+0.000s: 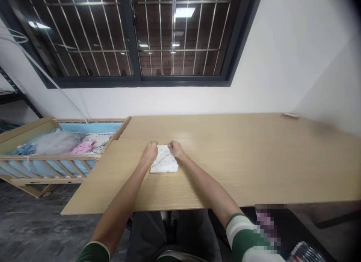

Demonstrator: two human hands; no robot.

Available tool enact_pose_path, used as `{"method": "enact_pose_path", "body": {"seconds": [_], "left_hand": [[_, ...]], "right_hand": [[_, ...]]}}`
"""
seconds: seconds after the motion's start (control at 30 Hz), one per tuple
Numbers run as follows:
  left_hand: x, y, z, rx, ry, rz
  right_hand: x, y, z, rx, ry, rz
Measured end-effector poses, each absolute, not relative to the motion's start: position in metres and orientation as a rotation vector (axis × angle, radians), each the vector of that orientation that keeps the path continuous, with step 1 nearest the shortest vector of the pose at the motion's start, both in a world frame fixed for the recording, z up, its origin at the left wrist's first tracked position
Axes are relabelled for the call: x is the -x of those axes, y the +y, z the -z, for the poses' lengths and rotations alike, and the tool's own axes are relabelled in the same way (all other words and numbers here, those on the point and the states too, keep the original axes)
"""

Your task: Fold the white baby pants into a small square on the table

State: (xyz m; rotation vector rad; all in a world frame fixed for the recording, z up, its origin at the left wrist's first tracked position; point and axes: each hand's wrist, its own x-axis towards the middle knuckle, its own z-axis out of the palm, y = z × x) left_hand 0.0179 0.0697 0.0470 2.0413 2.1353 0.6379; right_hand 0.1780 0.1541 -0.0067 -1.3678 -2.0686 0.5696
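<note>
A small white folded cloth (164, 161) with a faint pattern lies flat on the wooden table (239, 160). My left hand (150, 152) is closed at the cloth's far left corner. At its far right corner, my right hand (175, 148) pinches the edge between curled fingers. The near edge of the cloth rests on the tabletop between my forearms, and slight creases run across it.
Left of the table stands a wooden crib (56, 160) with blue lining, holding crumpled fabrics and a pink cloth (83, 147). A small light-coloured object (291, 115) lies at the table's back right. A barred window (135, 40) is in the wall behind.
</note>
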Motion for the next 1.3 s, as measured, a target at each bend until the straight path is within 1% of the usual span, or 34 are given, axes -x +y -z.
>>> {"method": "enact_pose_path", "body": {"seconds": [0.1, 0.2, 0.33, 0.43, 0.53, 0.63, 0.83, 1.0, 1.17, 1.3], "left_hand": [[-0.033, 0.035, -0.043, -2.083, 2.195, -0.612], [-0.057, -0.016, -0.025, -2.236, 2.174, -0.539], [-0.085, -0.067, 0.010, -2.301, 2.297, -0.481], [-0.091, -0.077, 0.030, -2.286, 2.352, -0.479], [-0.090, -0.076, 0.038, -2.308, 2.345, -0.488], [-0.088, -0.076, 0.038, -2.311, 2.350, -0.479], [-0.090, -0.079, 0.037, -2.283, 2.360, -0.548], [-0.085, -0.077, 0.041, -2.322, 2.359, -0.562], [-0.087, -0.078, 0.040, -2.332, 2.354, -0.553], [-0.080, -0.077, 0.037, -2.339, 2.342, -0.502]], "right_hand": [[-0.182, 0.141, 0.000, 1.279, -2.111, -0.480], [-0.183, 0.113, -0.013, 0.945, -2.318, -0.432], [-0.181, 0.067, -0.026, 0.482, -2.654, -0.598], [-0.180, 0.046, -0.024, 0.329, -2.815, -0.722], [-0.181, 0.046, -0.013, 0.370, -2.883, -0.826], [-0.182, 0.064, 0.000, 0.466, -2.908, -0.830], [-0.180, 0.126, 0.011, 0.676, -2.938, -0.613], [-0.177, 0.162, 0.015, 0.745, -2.918, -0.474], [-0.175, 0.169, 0.022, 0.763, -2.913, -0.311], [-0.179, 0.151, 0.016, 0.737, -2.804, -0.149]]}}
